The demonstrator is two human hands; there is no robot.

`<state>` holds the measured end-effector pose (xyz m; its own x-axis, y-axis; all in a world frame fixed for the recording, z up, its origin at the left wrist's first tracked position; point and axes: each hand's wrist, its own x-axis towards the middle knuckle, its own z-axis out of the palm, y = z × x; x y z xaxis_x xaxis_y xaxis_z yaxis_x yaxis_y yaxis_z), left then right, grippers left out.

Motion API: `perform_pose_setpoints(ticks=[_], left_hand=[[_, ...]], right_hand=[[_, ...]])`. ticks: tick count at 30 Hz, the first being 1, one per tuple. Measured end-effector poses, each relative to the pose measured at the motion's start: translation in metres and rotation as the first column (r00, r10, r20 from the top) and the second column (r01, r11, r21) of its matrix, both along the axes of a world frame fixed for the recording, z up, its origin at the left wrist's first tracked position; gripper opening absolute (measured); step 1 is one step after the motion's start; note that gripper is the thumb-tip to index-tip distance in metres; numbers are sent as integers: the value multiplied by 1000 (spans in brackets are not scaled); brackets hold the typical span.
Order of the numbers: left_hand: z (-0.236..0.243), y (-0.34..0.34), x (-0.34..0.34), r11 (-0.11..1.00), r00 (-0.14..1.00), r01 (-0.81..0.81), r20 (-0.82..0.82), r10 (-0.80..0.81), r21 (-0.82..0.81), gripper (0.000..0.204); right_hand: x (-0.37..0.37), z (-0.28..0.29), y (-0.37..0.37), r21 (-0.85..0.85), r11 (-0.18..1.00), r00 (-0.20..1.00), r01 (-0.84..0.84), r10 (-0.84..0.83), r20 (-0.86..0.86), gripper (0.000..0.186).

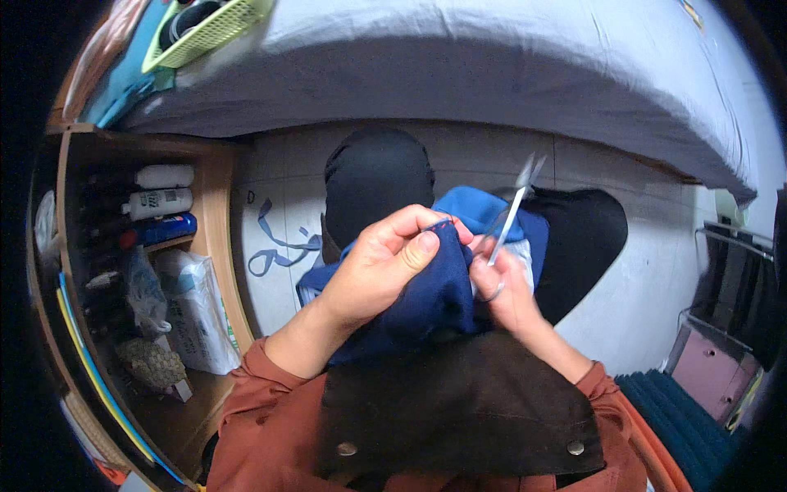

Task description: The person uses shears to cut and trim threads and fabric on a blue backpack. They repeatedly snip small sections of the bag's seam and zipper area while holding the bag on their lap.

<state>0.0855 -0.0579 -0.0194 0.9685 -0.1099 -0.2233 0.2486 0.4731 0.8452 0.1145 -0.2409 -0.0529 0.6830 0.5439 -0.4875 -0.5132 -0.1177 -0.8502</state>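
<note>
Gathering the edge of the dark blue cloth into a raised fold, the left hand has its thumb and fingers clamped on it above the person's lap, probably to keep the row of small red marks along the edge taut and in sight. The right hand sits just beside, its fingers closed around the scissors; the blades point up and away, seemingly to keep the tips clear of the fabric. They are too blurred to tell whether they are parted. A brighter blue cloth bunches behind the hands, crowding the space under the scissors.

Bent legs in black flank the work: a knee rises beyond the left hand, likely limiting reach that way. Left of it, loose blue-grey strips lie on the tiled floor. Farther out, a grey-sheeted bed closes off the front, a green basket on it, and a wooden shelf unit bounds the left.
</note>
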Motion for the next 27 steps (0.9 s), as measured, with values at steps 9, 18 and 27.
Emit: perform_pose_setpoints(ticks=[9, 18, 27], left_hand=[[7, 5, 10, 997, 997, 11, 79, -17, 82, 25], [1, 13, 11, 982, 987, 18, 155, -48, 188, 19], [-5, 18, 8, 972, 958, 32, 270, -97, 233, 20]], right_hand=[[18, 62, -68, 508, 852, 865, -125, 344, -364, 52], [10, 56, -65, 660, 751, 754, -5, 436, -491, 78], [1, 45, -59, 718, 689, 693, 96, 472, -545, 80]])
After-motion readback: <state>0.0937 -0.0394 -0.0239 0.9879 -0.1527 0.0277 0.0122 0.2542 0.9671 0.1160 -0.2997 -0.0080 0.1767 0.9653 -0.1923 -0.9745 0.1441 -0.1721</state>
